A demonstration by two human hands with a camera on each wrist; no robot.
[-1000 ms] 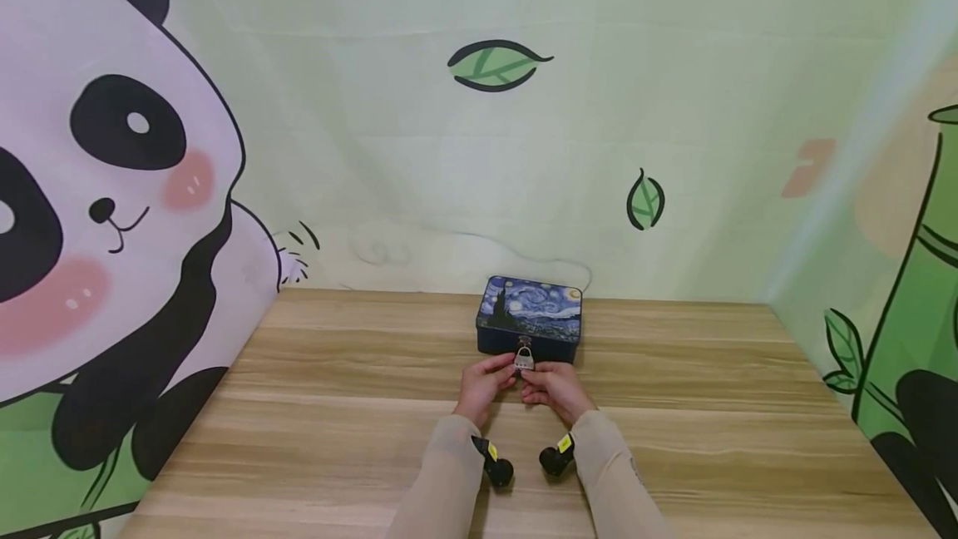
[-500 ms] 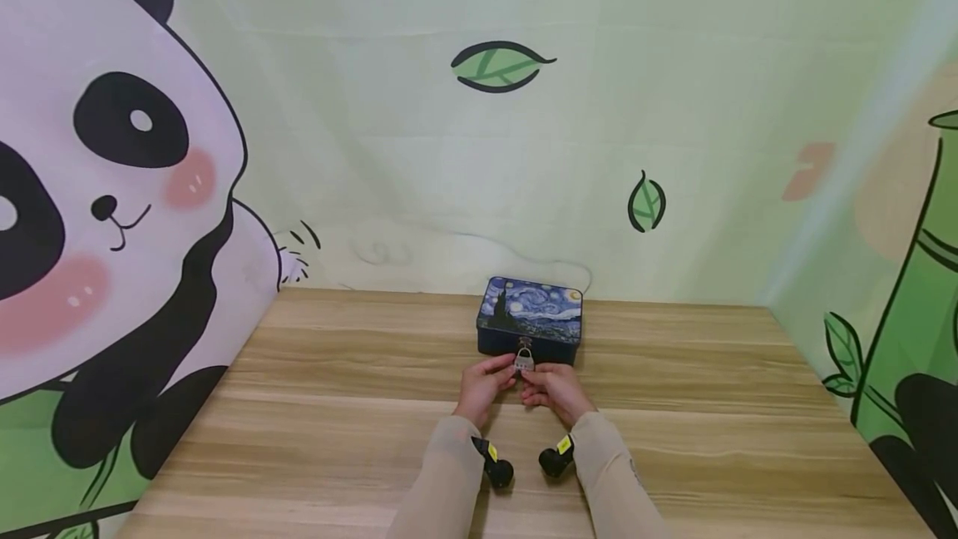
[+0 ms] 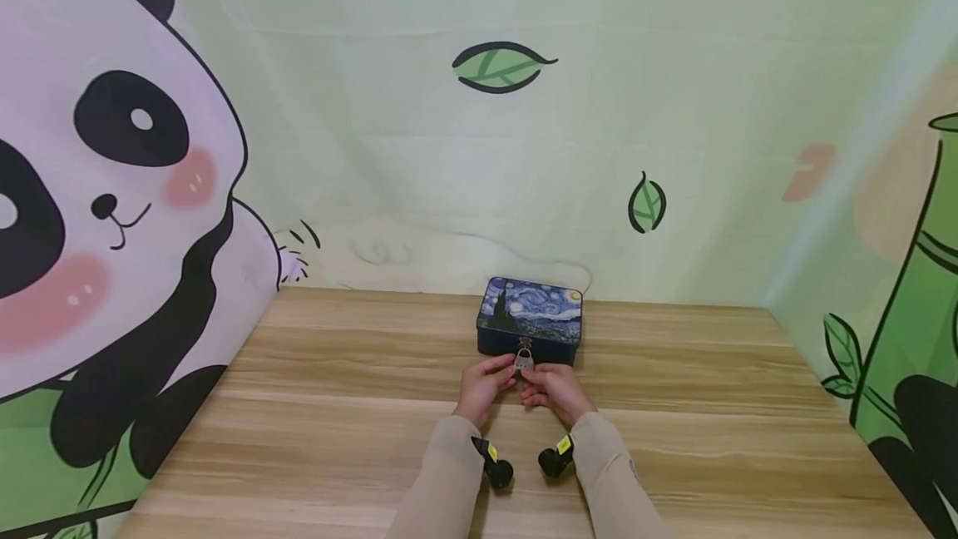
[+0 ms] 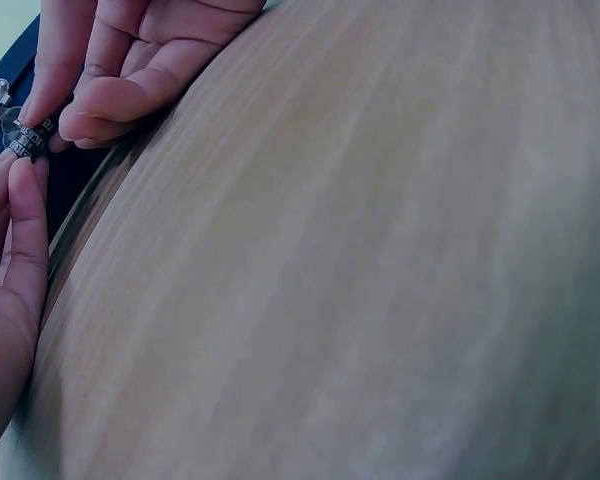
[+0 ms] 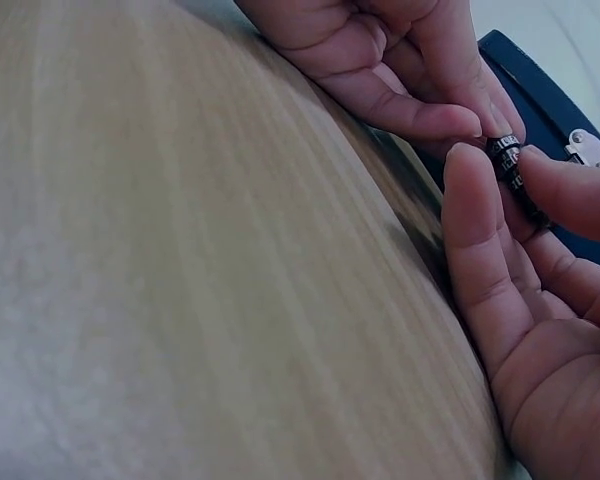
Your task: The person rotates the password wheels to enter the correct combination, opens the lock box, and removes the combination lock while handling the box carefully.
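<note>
A small silver combination padlock (image 3: 524, 363) hangs by its shackle at the metal latch (image 3: 525, 343) on the front of a dark blue box (image 3: 530, 313). Swirling night-sky art covers the box's lid. My left hand (image 3: 481, 387) pinches the padlock from its left side with thumb and fingertips. From the right, my right hand (image 3: 557, 387) pinches it too, its thumb at the lower part. Black dials (image 5: 504, 157) with pale characters show between the fingertips in the right wrist view, and the same dials (image 4: 28, 140) appear in the left wrist view. Individual characters are too small to read.
The box stands near the back of a wood-grain table (image 3: 337, 406), close to a pale green cloth backdrop (image 3: 374, 140) printed with a panda and leaves. A thin cord (image 3: 516, 249) runs along the backdrop behind the box. Black wrist cameras (image 3: 499, 471) sit inside both sleeves.
The head view has shifted very slightly. Both hands keep their hold on the padlock in the same place, and the box has not moved.
</note>
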